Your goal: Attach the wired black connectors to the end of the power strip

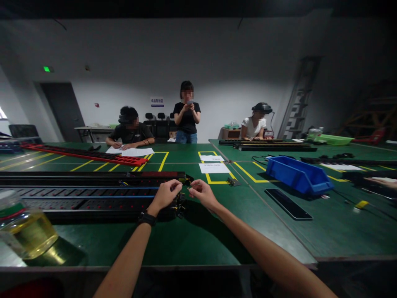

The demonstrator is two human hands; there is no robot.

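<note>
A long black slotted panel (93, 203) with red dots and blue strips lies on the green table, its right end under my hands. My left hand (167, 193), with a black watch at the wrist, is pinched closed above that end. Across a small gap, my right hand (203, 194) has its thumb and fingers closed together. Between them, small dark and yellowish parts show at the panel's end. What the fingertips hold is too small to make out. More small metal and black pieces (179, 207) stick out just below my left hand.
An oil-coloured bottle (29, 229) stands front left. To the right are a phone (289, 203) and a blue bin (297, 176). Paper sheets (214, 168) and a small black bracket (232, 181) lie ahead. A red rail (83, 155) lies behind. Three people (187, 116) are across the table.
</note>
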